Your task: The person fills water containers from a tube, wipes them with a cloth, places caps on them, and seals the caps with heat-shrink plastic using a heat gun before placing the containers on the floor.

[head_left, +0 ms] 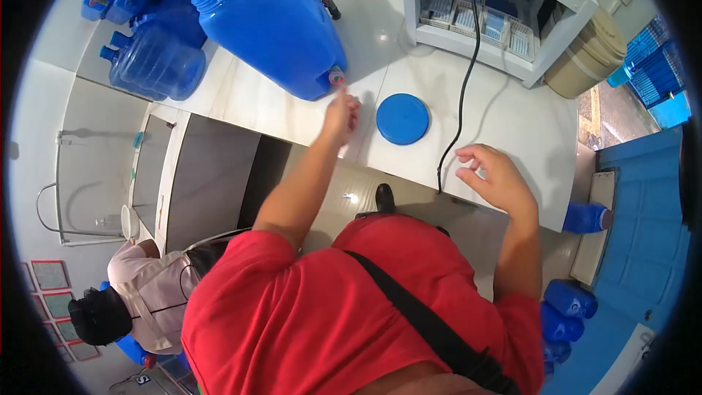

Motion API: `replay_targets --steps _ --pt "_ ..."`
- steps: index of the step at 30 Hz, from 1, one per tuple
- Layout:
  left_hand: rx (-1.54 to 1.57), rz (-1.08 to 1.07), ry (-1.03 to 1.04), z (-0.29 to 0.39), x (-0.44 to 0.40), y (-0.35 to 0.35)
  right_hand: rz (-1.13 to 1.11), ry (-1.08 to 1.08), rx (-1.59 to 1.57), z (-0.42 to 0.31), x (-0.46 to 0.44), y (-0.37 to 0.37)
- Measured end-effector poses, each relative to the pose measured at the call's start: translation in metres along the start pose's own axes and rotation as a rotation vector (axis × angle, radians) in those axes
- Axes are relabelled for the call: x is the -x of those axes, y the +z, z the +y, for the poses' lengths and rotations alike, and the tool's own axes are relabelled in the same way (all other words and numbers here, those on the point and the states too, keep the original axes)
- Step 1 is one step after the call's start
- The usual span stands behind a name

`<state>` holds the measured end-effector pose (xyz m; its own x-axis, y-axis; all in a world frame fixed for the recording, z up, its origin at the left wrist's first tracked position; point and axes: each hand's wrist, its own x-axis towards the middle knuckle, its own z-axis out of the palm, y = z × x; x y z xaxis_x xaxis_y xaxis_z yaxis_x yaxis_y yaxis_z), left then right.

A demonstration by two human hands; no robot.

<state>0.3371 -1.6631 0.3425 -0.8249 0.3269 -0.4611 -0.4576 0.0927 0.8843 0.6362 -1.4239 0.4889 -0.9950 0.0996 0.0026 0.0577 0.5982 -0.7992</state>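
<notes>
1. Reaching toward the lower end of the big blue container (274, 33), the left hand (341, 118) has one finger stretched out to the small round fitting (336, 77) there; its other fingers are bent. I cannot tell if the fingertip touches this fitting or is only very near.
2. The big blue container is on the white counter (530, 128), and its threaded neck is at the end opposite the fitting.
3. To the right of the container, just beside it, one round blue lid (402, 118) lies flat on the counter.
4. Farther right of the container, the right hand (499, 179) is half open, with fingers curved and nothing visible in them. It is near the black cable (472, 58).
5. On the left side of the container are clear blue bottles (172, 62); well to its right is a beige bucket (589, 55).
</notes>
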Motion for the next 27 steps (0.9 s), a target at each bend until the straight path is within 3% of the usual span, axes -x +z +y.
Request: replay_targets --steps 1,3,5,7,17,23,27 --pt "0.155 -0.076 -0.176 0.008 -0.015 -0.011 0.007 0.094 0.012 0.013 0.013 0.002" --pt "0.331 0.023 -0.303 0.035 -0.02 -0.004 0.036 0.161 0.063 0.041 0.038 0.003" --pt "0.427 0.09 -0.323 0.041 -0.034 0.003 0.143 0.244 0.387 0.061 0.057 0.002" --pt "0.467 0.112 -0.371 0.045 -0.048 0.003 0.187 0.263 0.401 0.081 0.072 0.01" --pt "0.021 0.347 -0.269 0.054 -0.053 0.011 0.211 0.403 0.409 0.107 0.088 0.042" --pt "-0.022 0.461 -0.117 0.046 -0.068 0.016 0.165 0.459 0.385 0.105 0.081 0.034" --pt "-0.171 0.362 -0.121 0.045 -0.08 0.002 0.253 0.437 0.335 0.105 0.078 0.031"
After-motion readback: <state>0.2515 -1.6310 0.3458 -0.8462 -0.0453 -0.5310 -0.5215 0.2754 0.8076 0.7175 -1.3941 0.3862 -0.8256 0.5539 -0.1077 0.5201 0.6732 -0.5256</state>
